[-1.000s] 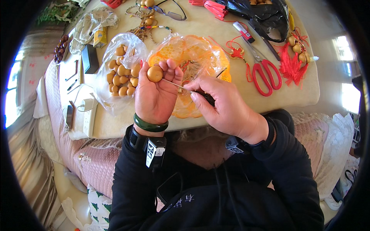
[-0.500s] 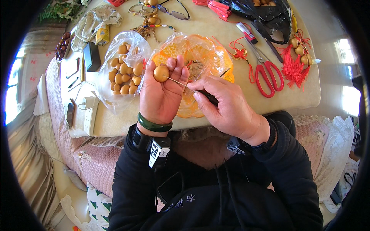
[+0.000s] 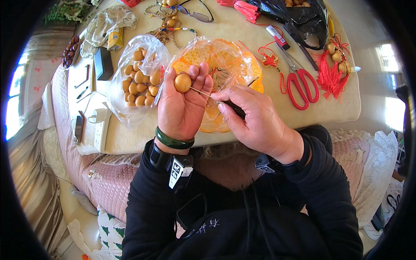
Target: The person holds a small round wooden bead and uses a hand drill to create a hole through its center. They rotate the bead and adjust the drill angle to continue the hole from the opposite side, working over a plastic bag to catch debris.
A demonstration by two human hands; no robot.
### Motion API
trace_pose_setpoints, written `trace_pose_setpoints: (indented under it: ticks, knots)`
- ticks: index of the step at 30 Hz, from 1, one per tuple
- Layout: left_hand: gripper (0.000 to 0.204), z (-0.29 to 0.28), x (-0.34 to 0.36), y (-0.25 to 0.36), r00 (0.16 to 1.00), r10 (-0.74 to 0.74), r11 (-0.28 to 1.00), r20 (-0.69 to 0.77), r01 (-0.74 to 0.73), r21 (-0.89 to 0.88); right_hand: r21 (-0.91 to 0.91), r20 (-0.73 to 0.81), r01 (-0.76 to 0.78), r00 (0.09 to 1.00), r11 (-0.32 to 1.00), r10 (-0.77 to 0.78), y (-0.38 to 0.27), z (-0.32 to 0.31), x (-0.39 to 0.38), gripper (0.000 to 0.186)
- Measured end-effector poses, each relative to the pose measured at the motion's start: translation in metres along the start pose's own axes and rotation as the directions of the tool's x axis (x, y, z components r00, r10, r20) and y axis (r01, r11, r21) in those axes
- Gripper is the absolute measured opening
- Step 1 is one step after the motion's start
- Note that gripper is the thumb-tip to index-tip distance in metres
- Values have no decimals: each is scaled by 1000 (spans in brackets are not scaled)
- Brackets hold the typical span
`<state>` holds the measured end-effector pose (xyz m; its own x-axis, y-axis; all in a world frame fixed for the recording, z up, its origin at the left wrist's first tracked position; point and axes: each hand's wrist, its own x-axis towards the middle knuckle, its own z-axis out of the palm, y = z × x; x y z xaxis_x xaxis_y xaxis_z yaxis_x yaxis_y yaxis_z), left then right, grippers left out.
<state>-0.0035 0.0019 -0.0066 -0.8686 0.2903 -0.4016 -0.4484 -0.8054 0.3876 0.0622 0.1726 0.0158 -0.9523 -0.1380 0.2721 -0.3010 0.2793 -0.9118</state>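
Note:
My left hand [image 3: 180,106], palm up with a green bangle at its wrist, holds a small tan gourd [image 3: 183,82] between thumb and fingers. My right hand [image 3: 253,115] grips a thin metal pick [image 3: 199,91] with a dark handle, mostly covered by the fingers. The pick's tip meets the side of the gourd; how deep it goes, I cannot tell. Below both hands lies an orange openwork basket [image 3: 256,65] lined with clear plastic, with thin scraps inside. Left of it, a clear plastic bag [image 3: 119,110] holds several more small tan gourds [image 3: 140,78].
Red-handled scissors [image 3: 302,89] lie at the right beside a red knotted cord [image 3: 270,60] and red tassels [image 3: 333,78]. A black plastic bag [image 3: 310,26] and glasses [image 3: 201,16] sit at the back. A white power strip [image 3: 102,125] is near the left edge.
My left hand and the gourd have shifted very slightly to the right, and the gourd has turned a little against the pick. My right hand looks nearly still.

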Motion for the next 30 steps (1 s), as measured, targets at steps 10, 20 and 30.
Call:
trace_pose_setpoints:
  ticks: [10,20,30]
  knots:
    - [21,7,-6,-8,986,162,975,38,-166,149,-174,31,19,999,985,-13,-5,-1,-6,16]
    - [20,11,-10,-6,972,191,973,139,-206,105,602,288,-533,840,595,460,2,6,-6,14]
    - [21,12,-10,-8,970,204,968,134,-220,118,114,23,-70,997,991,67,3,10,-8,15]
